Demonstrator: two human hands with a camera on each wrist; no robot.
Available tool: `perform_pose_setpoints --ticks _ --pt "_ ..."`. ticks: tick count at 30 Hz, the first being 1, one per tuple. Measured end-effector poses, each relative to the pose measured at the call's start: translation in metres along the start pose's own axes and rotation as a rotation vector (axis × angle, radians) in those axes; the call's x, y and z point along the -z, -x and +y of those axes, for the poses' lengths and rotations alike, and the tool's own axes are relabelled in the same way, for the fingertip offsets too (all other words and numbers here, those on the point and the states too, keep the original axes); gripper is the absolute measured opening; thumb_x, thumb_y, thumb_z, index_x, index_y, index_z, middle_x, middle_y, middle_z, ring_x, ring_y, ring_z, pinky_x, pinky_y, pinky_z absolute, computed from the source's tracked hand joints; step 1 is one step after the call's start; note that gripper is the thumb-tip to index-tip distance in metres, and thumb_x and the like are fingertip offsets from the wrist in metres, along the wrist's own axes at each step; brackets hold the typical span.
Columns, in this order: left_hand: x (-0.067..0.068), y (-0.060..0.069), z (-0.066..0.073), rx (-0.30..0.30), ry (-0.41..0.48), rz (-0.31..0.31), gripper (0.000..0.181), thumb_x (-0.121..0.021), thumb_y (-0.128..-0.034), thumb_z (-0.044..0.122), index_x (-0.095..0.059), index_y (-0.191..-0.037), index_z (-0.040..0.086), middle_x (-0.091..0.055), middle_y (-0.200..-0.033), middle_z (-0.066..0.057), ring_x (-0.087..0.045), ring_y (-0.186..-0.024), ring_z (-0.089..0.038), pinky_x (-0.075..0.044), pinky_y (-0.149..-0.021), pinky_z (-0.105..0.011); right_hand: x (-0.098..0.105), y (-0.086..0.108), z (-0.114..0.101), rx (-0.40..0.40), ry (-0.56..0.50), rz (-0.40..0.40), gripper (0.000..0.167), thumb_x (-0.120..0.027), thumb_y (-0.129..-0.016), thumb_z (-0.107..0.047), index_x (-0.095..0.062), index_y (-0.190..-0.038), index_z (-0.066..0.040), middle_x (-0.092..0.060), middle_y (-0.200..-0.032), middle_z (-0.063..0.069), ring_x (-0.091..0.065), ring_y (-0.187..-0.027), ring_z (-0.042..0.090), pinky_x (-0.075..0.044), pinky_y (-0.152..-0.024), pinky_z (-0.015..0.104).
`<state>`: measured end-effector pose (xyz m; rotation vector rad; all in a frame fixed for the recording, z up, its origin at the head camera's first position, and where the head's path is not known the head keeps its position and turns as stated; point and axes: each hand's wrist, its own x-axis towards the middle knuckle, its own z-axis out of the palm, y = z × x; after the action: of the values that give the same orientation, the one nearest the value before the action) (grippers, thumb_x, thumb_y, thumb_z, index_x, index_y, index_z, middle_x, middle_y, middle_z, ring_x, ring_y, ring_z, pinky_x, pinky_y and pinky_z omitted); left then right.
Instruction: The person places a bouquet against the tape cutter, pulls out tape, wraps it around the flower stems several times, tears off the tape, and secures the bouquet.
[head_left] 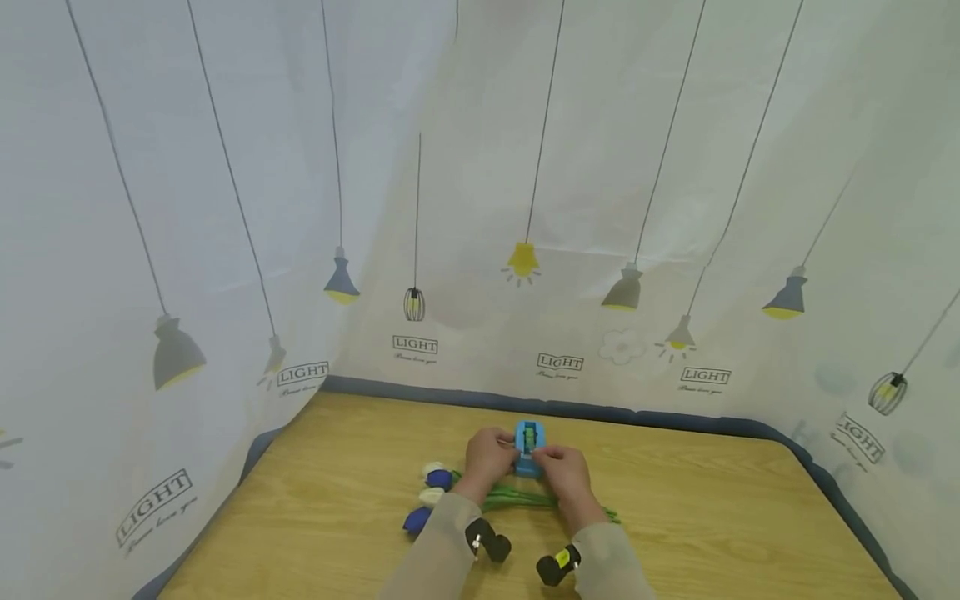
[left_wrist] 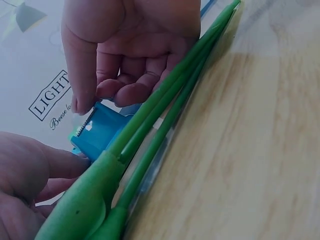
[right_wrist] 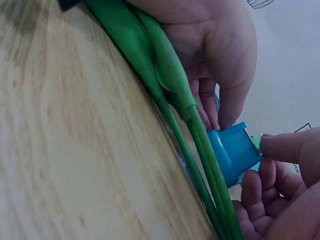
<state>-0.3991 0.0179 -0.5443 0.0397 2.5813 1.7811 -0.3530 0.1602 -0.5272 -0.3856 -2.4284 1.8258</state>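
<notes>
A blue tape dispenser (head_left: 528, 468) with a green roll (head_left: 529, 437) in it stands on the table between both hands. The left hand (head_left: 489, 456) holds its left side, with thumb and fingers at the body. At the toothed cutter, the right hand (head_left: 567, 481) pinches the green tape end; in the right wrist view the right hand (right_wrist: 292, 185) has its thumb on the tape (right_wrist: 256, 142) and its other fingers curled below. Blue and white artificial flowers (head_left: 438, 479) lie nearer the person, their green stems (head_left: 517, 498) passing under the forearms.
The wooden table (head_left: 697, 508) extends to both sides, with a dark blue edge (head_left: 585, 408) along its back and sides. Behind it hangs a pale cloth (head_left: 465, 208) printed with lamps. Black wrist devices (head_left: 489, 542) are on both wrists, close above the table.
</notes>
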Motion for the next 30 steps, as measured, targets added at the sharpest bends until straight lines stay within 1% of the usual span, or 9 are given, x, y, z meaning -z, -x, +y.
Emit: perform_pose_setpoints --ticks 2,7,10,14,17,22,25,27,30 --pt "0.001 0.000 0.001 0.000 0.002 -0.001 0.024 -0.080 -0.0909 0.001 -0.077 -0.114 -0.001 -0.078 -0.097 -0.013 -0.076 -0.079 -0.019 -0.066 -0.067 -0.031 0.000 0.001 0.000 0.001 -0.012 0.005 0.024 -0.071 -0.101 -0.016 -0.076 -0.109 0.006 -0.073 -0.114 0.017 -0.061 -0.100 0.026 -0.051 -0.075 0.028" --pt "0.002 0.000 0.001 0.009 0.004 -0.002 0.025 -0.080 -0.0914 0.001 -0.076 -0.116 -0.002 -0.078 -0.099 -0.013 -0.077 -0.081 -0.019 -0.066 -0.068 -0.031 0.001 0.002 0.001 -0.031 -0.022 0.005 0.024 -0.071 -0.100 -0.017 -0.076 -0.108 0.005 -0.072 -0.110 0.014 -0.061 -0.101 0.025 -0.051 -0.078 0.029" --pt "0.001 -0.001 0.000 0.020 0.008 0.004 0.024 -0.080 -0.0908 0.001 -0.077 -0.115 -0.001 -0.078 -0.098 -0.012 -0.076 -0.081 -0.019 -0.066 -0.068 -0.030 0.001 0.003 0.002 -0.051 -0.029 -0.001 0.023 -0.071 -0.100 -0.018 -0.077 -0.107 0.003 -0.072 -0.104 0.010 -0.061 -0.099 0.023 -0.051 -0.078 0.028" --pt "0.000 -0.003 -0.001 0.022 0.012 0.006 0.024 -0.081 -0.0901 0.001 -0.077 -0.114 0.000 -0.079 -0.097 -0.011 -0.076 -0.080 -0.018 -0.066 -0.067 -0.030 0.002 0.004 0.001 -0.044 -0.034 -0.010 0.021 -0.072 -0.099 -0.016 -0.077 -0.104 0.004 -0.073 -0.097 0.007 -0.064 -0.092 0.021 -0.051 -0.075 0.027" --pt "-0.001 -0.003 -0.001 0.021 0.015 0.004 0.024 -0.081 -0.0900 0.001 -0.077 -0.113 0.000 -0.079 -0.097 -0.010 -0.076 -0.080 -0.018 -0.066 -0.067 -0.031 0.002 0.006 0.000 -0.019 -0.024 -0.011 0.021 -0.072 -0.098 -0.015 -0.077 -0.102 0.005 -0.074 -0.096 0.010 -0.067 -0.090 0.022 -0.054 -0.074 0.029" --pt "-0.002 -0.003 -0.001 0.017 0.002 0.006 0.023 -0.082 -0.0891 0.001 -0.078 -0.112 0.001 -0.080 -0.096 -0.010 -0.076 -0.079 -0.017 -0.066 -0.067 -0.031 0.002 0.012 0.003 0.004 0.040 0.038 0.020 -0.072 -0.099 -0.018 -0.077 -0.099 0.001 -0.073 -0.098 0.010 -0.064 -0.092 0.023 -0.051 -0.071 0.028" --pt "-0.002 -0.003 -0.002 0.010 -0.013 0.008 0.023 -0.082 -0.0886 0.001 -0.078 -0.111 0.001 -0.080 -0.094 -0.009 -0.075 -0.077 -0.016 -0.065 -0.065 -0.030 0.001 0.015 0.005 0.022 0.077 0.065 0.019 -0.071 -0.100 -0.018 -0.076 -0.097 0.000 -0.071 -0.096 0.009 -0.061 -0.089 0.022 -0.049 -0.069 0.027" --pt "-0.002 -0.003 -0.003 0.015 -0.018 0.013 0.023 -0.082 -0.0887 0.002 -0.079 -0.111 0.002 -0.080 -0.093 -0.008 -0.074 -0.077 -0.015 -0.064 -0.065 -0.029 0.000 0.018 0.005 0.038 0.082 0.068 0.018 -0.070 -0.100 -0.017 -0.076 -0.097 0.000 -0.071 -0.094 0.010 -0.061 -0.086 0.022 -0.049 -0.068 0.028" --pt "-0.001 -0.003 -0.003 0.020 -0.023 0.019 0.022 -0.082 -0.0889 0.003 -0.079 -0.111 0.002 -0.079 -0.093 -0.008 -0.074 -0.077 -0.014 -0.064 -0.065 -0.029 -0.003 0.021 0.005 0.037 0.069 0.067 0.018 -0.070 -0.100 -0.016 -0.076 -0.098 0.000 -0.071 -0.092 0.009 -0.063 -0.084 0.020 -0.050 -0.067 0.027"
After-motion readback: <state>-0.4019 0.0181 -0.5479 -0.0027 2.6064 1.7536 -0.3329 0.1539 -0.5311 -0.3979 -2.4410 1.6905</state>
